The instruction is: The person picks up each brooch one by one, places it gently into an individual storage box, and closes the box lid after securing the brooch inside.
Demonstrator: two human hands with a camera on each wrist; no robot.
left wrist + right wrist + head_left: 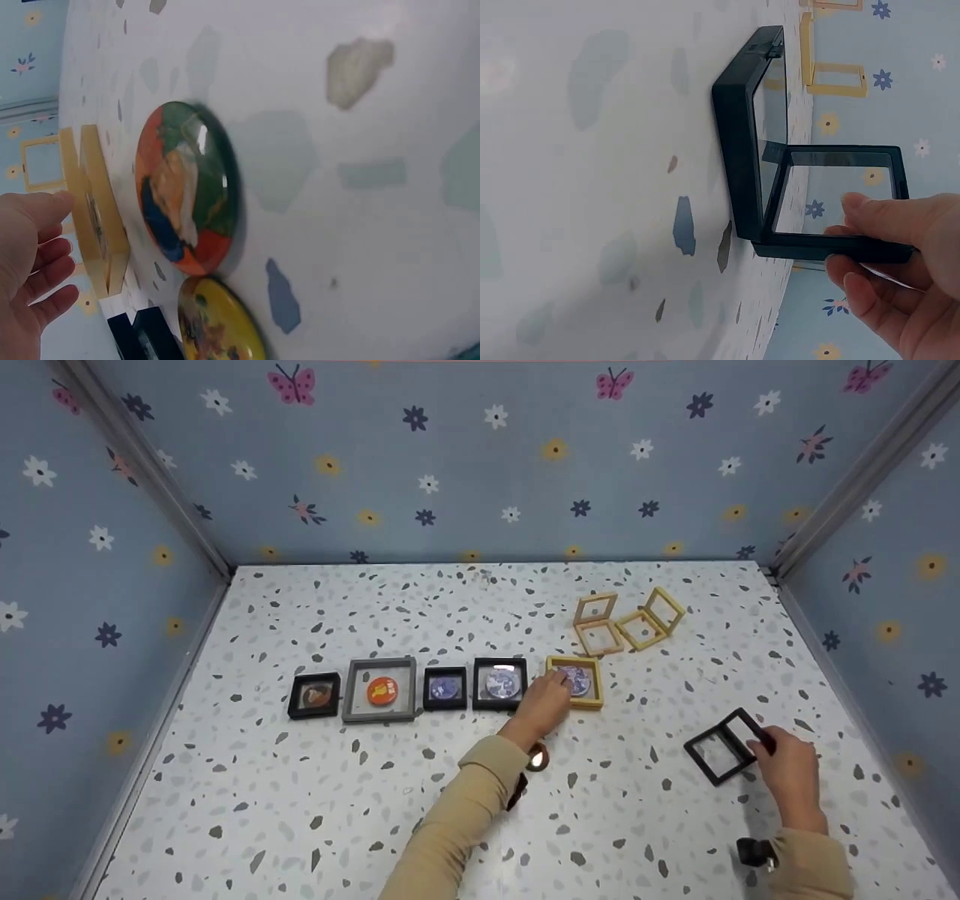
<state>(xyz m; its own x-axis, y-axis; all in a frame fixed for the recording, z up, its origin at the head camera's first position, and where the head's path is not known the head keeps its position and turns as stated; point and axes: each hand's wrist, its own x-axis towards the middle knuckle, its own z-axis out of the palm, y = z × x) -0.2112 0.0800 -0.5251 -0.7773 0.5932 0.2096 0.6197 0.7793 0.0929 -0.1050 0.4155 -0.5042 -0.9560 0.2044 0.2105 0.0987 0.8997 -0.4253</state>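
My left hand [546, 705] reaches to the yellow display frame [598, 686], which holds a round blue-and-white badge [577, 680]. In the left wrist view the thumb rests at the frame's edge, with the other fingers loosely bent beside it. Below that hand lie a green-and-orange round badge [187, 187] and a yellow one [219, 322], mostly hidden by the sleeve in the head view. My right hand [791, 769] pinches one half of a black hinged display frame [735, 150] between thumb and fingers. That frame stands unfolded on the table, its clear windows showing no badge.
Left of the yellow frame, a row holds a black frame [477, 686], a smaller black one [427, 690], a grey one [347, 690] and another black one [292, 701], each with a badge. Two unfolded frames, beige [577, 639] and yellow [628, 637], stand behind. Patterned walls [480, 450] enclose the table.
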